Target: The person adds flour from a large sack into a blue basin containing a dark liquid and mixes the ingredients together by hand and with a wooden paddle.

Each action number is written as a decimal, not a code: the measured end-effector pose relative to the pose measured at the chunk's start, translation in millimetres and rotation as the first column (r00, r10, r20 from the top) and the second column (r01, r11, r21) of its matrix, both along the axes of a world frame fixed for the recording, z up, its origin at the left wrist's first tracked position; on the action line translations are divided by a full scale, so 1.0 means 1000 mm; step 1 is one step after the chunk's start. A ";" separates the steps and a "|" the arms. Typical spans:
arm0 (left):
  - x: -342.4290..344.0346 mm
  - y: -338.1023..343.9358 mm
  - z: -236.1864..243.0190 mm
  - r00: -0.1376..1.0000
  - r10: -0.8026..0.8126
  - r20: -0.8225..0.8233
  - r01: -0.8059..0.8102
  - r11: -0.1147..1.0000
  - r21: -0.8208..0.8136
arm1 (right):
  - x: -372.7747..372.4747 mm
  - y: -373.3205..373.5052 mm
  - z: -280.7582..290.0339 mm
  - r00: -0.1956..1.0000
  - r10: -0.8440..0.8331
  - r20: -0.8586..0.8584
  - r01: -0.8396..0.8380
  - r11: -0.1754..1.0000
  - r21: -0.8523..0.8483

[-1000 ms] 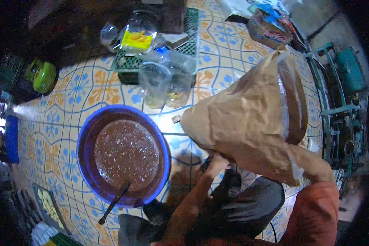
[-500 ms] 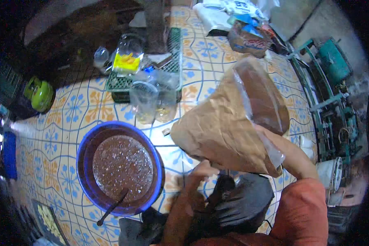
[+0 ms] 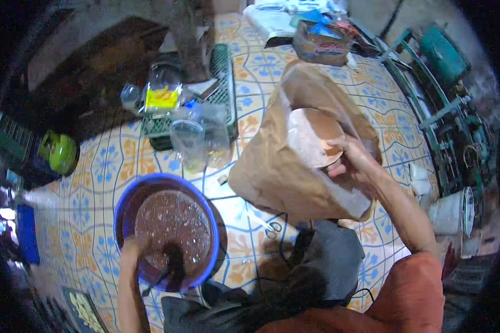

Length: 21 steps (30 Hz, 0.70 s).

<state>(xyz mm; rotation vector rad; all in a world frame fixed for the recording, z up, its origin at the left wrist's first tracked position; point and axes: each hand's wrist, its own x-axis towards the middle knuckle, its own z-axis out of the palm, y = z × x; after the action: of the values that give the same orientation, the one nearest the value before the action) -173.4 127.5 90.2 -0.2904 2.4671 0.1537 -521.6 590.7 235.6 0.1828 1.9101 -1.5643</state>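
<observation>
As my right hand grips the round, tan, powder-laden bowl, scooping seemingly needs level lifting; hold of left hand unclear.

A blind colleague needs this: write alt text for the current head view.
A person's right hand holds a bowl of pale powder at the open mouth of a brown sack. The left hand, blurred, is at the left side of a blue tub of brown liquid on a patterned tile floor.
</observation>
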 end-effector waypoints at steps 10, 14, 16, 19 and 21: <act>0.260 0.012 -0.096 0.905 0.337 -0.259 -0.340 0.940 0.036 | 0.026 0.007 0.017 0.989 -0.144 0.006 0.142 0.962 -0.235; 0.191 0.064 -0.036 0.907 0.289 -0.307 -0.288 0.956 0.050 | 0.039 0.017 0.036 0.980 -0.189 -0.064 0.174 0.966 -0.189; 0.196 0.056 -0.039 0.877 0.342 -0.336 -0.298 0.938 0.177 | 0.047 0.013 0.049 0.972 -0.222 -0.081 0.202 0.958 -0.203; 0.200 0.061 -0.028 0.879 0.292 -0.377 -0.314 0.949 0.002 | 0.054 0.010 0.063 0.957 -0.264 -0.117 0.230 0.942 -0.245; 0.208 0.060 -0.035 0.872 0.231 -0.431 -0.245 0.969 0.024 | 0.060 0.010 0.076 0.931 -0.315 -0.186 0.270 0.935 -0.232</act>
<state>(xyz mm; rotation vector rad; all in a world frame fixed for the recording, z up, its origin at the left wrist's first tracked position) 34.1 187.7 55.4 -0.6362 2.8668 0.3139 -461.5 600.2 311.2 0.2233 1.9394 -2.0449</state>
